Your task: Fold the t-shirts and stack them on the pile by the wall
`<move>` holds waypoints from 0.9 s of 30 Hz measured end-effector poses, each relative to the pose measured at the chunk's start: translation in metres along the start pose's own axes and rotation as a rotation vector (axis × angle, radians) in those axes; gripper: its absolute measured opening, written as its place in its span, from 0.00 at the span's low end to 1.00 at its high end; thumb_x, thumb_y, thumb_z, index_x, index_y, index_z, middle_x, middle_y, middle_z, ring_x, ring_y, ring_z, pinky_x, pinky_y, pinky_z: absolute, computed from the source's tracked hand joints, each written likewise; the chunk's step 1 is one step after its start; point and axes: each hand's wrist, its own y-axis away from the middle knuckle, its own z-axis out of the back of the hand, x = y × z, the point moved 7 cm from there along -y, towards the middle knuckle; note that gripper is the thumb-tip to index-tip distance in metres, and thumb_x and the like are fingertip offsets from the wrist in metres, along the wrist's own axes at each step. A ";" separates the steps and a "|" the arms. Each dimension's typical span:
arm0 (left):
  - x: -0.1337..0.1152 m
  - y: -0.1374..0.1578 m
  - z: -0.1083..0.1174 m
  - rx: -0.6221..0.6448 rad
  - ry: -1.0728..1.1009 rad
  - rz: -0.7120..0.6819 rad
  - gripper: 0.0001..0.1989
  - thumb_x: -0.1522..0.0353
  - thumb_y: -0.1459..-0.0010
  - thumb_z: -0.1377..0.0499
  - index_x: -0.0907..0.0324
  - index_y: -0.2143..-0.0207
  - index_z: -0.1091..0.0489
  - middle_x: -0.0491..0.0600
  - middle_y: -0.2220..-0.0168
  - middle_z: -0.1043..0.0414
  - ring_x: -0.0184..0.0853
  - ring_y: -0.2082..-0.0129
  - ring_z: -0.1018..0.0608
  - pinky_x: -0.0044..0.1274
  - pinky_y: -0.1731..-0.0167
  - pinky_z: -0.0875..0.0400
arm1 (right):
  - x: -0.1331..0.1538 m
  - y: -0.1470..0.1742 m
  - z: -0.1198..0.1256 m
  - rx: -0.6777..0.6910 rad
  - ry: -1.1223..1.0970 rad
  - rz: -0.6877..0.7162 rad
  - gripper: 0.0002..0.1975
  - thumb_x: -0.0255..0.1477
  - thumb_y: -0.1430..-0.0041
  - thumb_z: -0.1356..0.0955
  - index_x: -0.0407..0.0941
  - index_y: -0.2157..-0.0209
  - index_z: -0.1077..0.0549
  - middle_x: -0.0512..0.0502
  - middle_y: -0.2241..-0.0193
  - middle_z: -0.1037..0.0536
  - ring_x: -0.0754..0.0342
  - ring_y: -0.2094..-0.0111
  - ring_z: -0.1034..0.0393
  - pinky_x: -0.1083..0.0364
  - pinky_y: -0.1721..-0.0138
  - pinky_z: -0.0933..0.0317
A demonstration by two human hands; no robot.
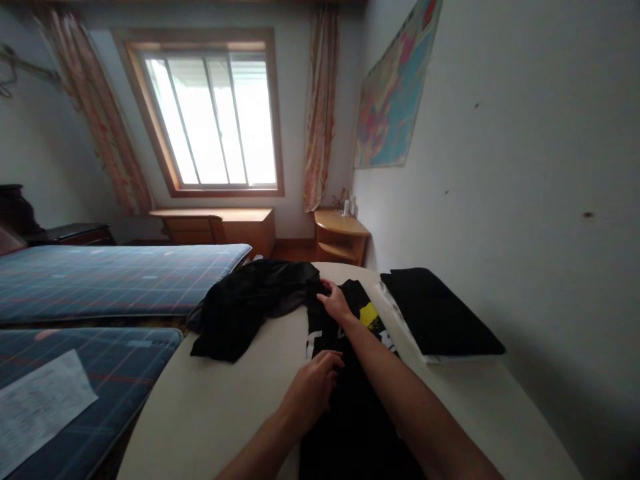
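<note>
Busy over the black printed garment (354, 397), laid lengthwise on the pale surface (250, 393) between crumpled dark cloth (250, 293) and folded black stack (440, 313)! Up at its far end with right fingers (327, 285) slightly parted, can't tell if pinching; nearer in with left fingers (330, 360) loosely curled.

The cloth in the middle (355, 423) is black, with a bright yellow patch and some white shapes. The bunched cloth (237, 303) is black too, with a bit of dark grey. The folded pile (440, 313) is black on top and white below. The table (215, 393) is creamy white. The mattresses (125, 280) are blue, with red and pale lines making squares. The map (393, 93) is mostly blue and pink.
</note>
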 end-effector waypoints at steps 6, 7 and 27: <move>0.001 0.005 -0.006 0.061 -0.360 -0.003 0.32 0.77 0.47 0.44 0.54 0.39 0.35 0.52 0.30 0.49 0.47 0.30 0.48 0.45 0.34 0.48 | -0.010 -0.017 0.003 -0.020 -0.020 -0.110 0.28 0.28 0.43 0.34 0.41 0.40 0.34 0.41 0.55 0.20 0.53 0.62 0.24 0.55 0.59 0.32; 0.002 0.006 -0.008 0.086 -0.378 0.003 0.31 0.76 0.46 0.44 0.53 0.38 0.36 0.52 0.30 0.48 0.48 0.30 0.48 0.46 0.34 0.49 | -0.011 -0.022 0.004 -0.024 -0.016 -0.124 0.25 0.30 0.42 0.33 0.40 0.43 0.31 0.40 0.57 0.20 0.53 0.61 0.24 0.55 0.58 0.32; 0.002 0.008 -0.006 0.124 -0.353 0.020 0.27 0.69 0.40 0.45 0.48 0.38 0.35 0.50 0.31 0.46 0.48 0.31 0.44 0.44 0.33 0.50 | -0.015 -0.056 -0.002 0.054 -0.044 -0.261 0.13 0.25 0.35 0.36 0.42 0.51 0.24 0.47 0.66 0.21 0.53 0.65 0.26 0.54 0.61 0.31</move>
